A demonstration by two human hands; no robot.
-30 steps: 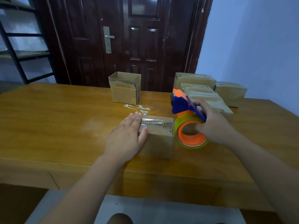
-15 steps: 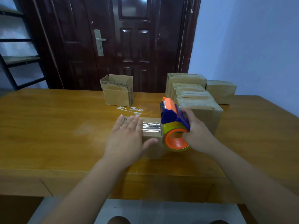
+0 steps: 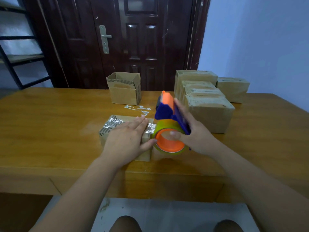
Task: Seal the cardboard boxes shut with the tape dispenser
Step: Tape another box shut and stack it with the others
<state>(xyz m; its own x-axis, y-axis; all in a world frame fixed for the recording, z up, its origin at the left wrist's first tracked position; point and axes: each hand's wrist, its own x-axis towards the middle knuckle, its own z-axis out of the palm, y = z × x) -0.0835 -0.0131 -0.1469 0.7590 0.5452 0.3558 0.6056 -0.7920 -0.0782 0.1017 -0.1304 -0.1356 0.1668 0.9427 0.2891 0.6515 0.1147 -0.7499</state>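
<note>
Tape dispenser (image 3: 164, 112), gripped by right hand (image 3: 199, 139), stands upright, head up; left hand (image 3: 127, 141) lies flat on box (image 3: 107, 133).

so the small box (image 3: 107, 131) sits front-centre on the table (image 3: 50, 123), tape dispenser (image 3: 168, 118) right up against its right end, tape scraps (image 3: 137, 108) then the open box (image 3: 123, 91) behind it, cluster of boxes (image 3: 207, 104) off back-right

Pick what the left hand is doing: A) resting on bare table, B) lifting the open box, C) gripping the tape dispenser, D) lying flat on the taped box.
D: the left hand lies flat on the taped box while the right hand holds the tape dispenser.
</note>
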